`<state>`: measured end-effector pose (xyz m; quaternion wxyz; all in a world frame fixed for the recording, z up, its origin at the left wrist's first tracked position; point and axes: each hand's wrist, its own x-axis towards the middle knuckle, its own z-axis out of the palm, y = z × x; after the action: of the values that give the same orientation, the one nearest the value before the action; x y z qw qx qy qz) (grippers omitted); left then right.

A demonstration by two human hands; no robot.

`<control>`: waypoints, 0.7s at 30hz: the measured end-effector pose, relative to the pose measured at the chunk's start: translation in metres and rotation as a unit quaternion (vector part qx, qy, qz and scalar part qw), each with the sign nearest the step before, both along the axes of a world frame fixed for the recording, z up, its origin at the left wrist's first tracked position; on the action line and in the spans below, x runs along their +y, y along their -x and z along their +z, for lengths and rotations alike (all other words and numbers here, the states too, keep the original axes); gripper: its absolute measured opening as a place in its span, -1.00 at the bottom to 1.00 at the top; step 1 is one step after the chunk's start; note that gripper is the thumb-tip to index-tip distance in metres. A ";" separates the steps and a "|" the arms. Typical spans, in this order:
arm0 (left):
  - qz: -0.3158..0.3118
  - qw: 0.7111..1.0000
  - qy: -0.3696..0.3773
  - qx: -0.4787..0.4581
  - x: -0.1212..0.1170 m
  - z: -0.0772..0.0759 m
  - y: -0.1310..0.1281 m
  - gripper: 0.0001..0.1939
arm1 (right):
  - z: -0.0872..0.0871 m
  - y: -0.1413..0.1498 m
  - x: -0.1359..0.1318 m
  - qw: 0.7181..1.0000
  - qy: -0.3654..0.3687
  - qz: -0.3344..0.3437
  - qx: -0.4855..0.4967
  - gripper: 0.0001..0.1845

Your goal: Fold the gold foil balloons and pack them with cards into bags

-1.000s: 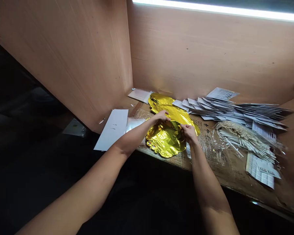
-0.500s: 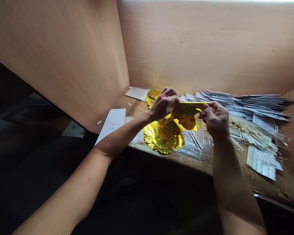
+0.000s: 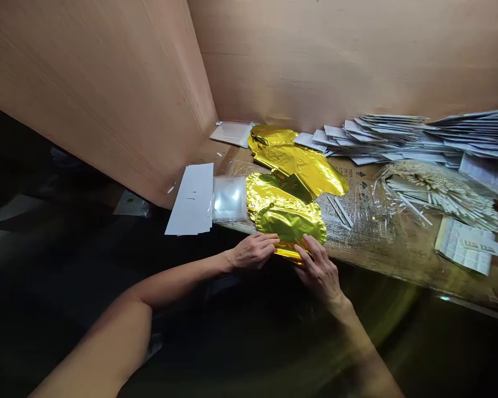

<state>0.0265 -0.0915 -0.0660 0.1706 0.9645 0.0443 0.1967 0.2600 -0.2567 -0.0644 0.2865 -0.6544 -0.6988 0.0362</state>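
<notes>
Pale wooden panels met in a corner behind a bench (image 3: 402, 260) covered in cardboard and clear plastic. Near its front edge lay a gold foil balloon (image 3: 288, 221), folded over on itself. The left hand (image 3: 254, 250) rested at the fold's left end with its fingers close together, while the right hand (image 3: 317, 271) had its fingers spread and their tips on the foil. Both hands touched the fold, but I couldn't tell whether either was pinching it. More gold foil (image 3: 299, 168) lay directly behind the balloon. Just to the left sat clear bags (image 3: 229, 198), then white cards (image 3: 191, 199). To the right were loose white sticks (image 3: 339, 211), a plastic-wrapped bundle of sticks (image 3: 431, 196) and a leaflet (image 3: 465, 246). A fanned pile of papers (image 3: 398, 138) ran along the back wall.
</notes>
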 end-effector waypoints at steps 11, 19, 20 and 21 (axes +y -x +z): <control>0.163 0.985 0.040 0.040 0.040 0.036 -0.049 -0.52 | 0.040 -0.025 0.099 0.961 0.200 -0.173 0.078 -0.81; 0.014 0.997 -0.013 0.075 0.019 0.006 -0.027 -0.55 | 0.055 0.001 0.041 0.985 0.111 -0.112 -0.068 -0.75; 0.009 0.997 0.004 0.076 0.024 0.009 -0.027 -0.57 | 0.058 0.002 0.042 0.989 0.107 -0.058 -0.078 -0.75; 0.004 0.996 0.029 0.081 0.031 0.014 -0.029 -0.60 | 0.061 -0.001 0.047 0.990 0.126 -0.012 -0.066 -0.80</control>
<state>0.0555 -0.0602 -0.0516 0.1930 0.9718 0.0678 0.1172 0.2608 -0.2093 -0.0034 0.1550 -0.6949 -0.6980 0.0770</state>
